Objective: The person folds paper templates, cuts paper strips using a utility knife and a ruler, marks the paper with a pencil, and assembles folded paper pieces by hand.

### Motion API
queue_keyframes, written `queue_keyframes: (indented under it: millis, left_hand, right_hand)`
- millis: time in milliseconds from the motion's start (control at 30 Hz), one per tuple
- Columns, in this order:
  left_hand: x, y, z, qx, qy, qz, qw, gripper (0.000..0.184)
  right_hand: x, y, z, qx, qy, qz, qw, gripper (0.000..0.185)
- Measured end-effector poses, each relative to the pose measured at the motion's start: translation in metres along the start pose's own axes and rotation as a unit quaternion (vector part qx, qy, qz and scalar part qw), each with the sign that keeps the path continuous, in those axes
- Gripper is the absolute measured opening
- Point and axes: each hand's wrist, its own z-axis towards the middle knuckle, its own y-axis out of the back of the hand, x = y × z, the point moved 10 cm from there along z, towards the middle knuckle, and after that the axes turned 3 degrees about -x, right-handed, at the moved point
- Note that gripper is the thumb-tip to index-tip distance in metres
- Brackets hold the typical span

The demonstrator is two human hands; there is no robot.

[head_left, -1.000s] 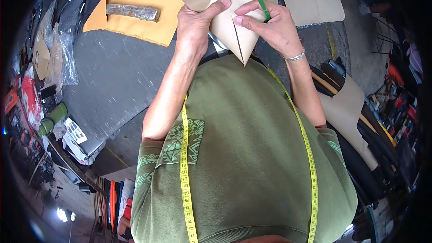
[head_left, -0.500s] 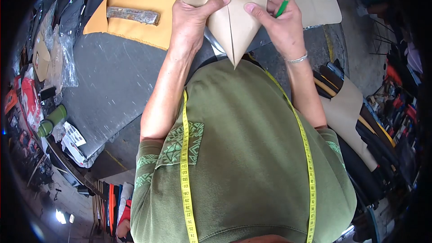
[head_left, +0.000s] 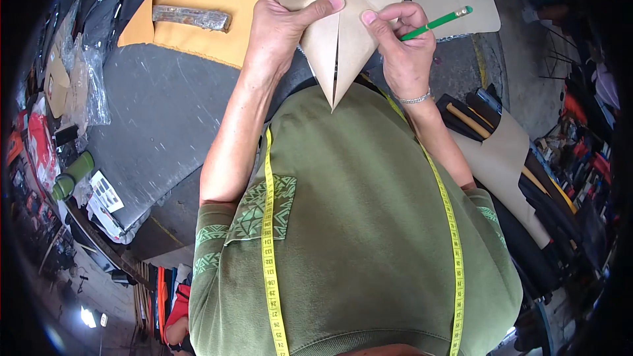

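Note:
A beige paper pattern (head_left: pixel 323 49) is held up over the near table edge, its pointed end toward my body. Down its middle runs a narrow gap that widens slightly halfway. My left hand (head_left: pixel 280 23) grips the left side, thumb flat on top near the gap, fingers hidden beneath. My right hand (head_left: pixel 403 43) pinches the right side between thumb and fingers. A green pencil (head_left: pixel 438 23) also rests in that hand, its eraser end pointing up and right.
On the dark table (head_left: pixel 151 112) lies a yellow-orange sheet (head_left: pixel 198 43) with a tape-wrapped bar (head_left: pixel 191 18) on it. More beige sheet (head_left: pixel 455 0) lies at the far right. A yellow measuring tape (head_left: pixel 269 244) hangs around my neck. Rolled materials (head_left: pixel 521 178) stand at right.
The pattern's tip has shifted slightly left and down, and its middle gap has widened. My right hand has moved down, and the pencil has swung from steep to nearly level.

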Motion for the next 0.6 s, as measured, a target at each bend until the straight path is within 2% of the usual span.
queue_keyframes:
  millis: [200,600]
  left_hand:
    - [-0.0069,-0.0029,-0.0015,0.004,-0.027,0.031,0.999,0.055]
    - [-0.0049,-0.008,0.0,0.014,-0.026,0.023,0.999,0.04]
  right_hand:
    - [-0.001,0.0021,-0.0024,0.002,-0.003,-0.005,1.0,0.017]
    - [-0.0043,0.0048,-0.0027,-0.003,-0.006,0.018,1.0,0.017]
